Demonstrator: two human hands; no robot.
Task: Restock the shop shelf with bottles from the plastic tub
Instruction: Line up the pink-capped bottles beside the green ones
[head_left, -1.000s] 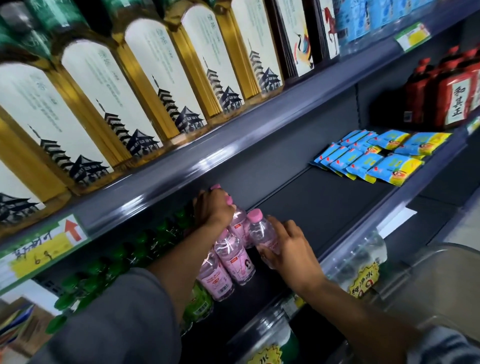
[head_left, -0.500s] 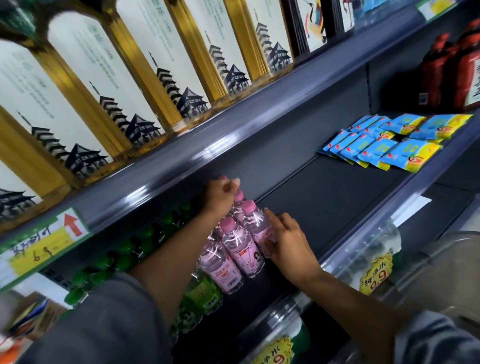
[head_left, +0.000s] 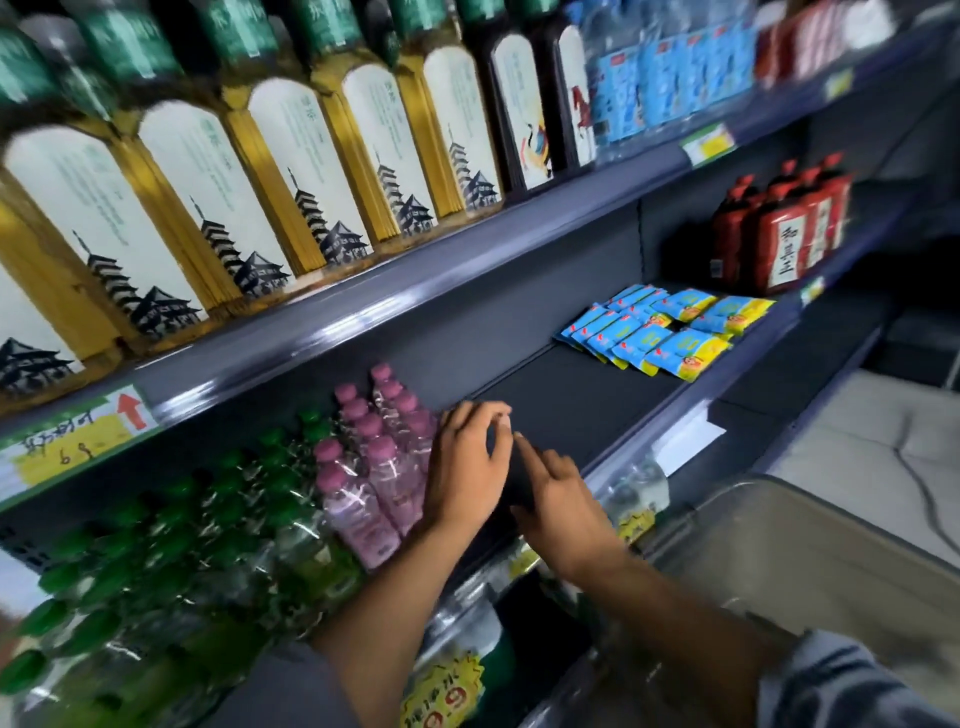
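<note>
Both hands hold nothing: the left hand (head_left: 467, 467) hangs loosely curled just right of the pink-capped bottles (head_left: 374, 467), the right hand (head_left: 558, 499) spread beside it. The bottles stand packed at the shelf (head_left: 571, 410) left. A careless knuckle could topple that tight row against the green-capped bottles (head_left: 182, 545).

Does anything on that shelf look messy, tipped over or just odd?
Nothing looks spilled or broken. The pink-capped bottles stand upright in tidy rows beside the green-capped bottles. The only loose-looking spot is the blue and yellow packets, lying flat in an uneven, overlapping spread. Both hands hold nothing.
</note>
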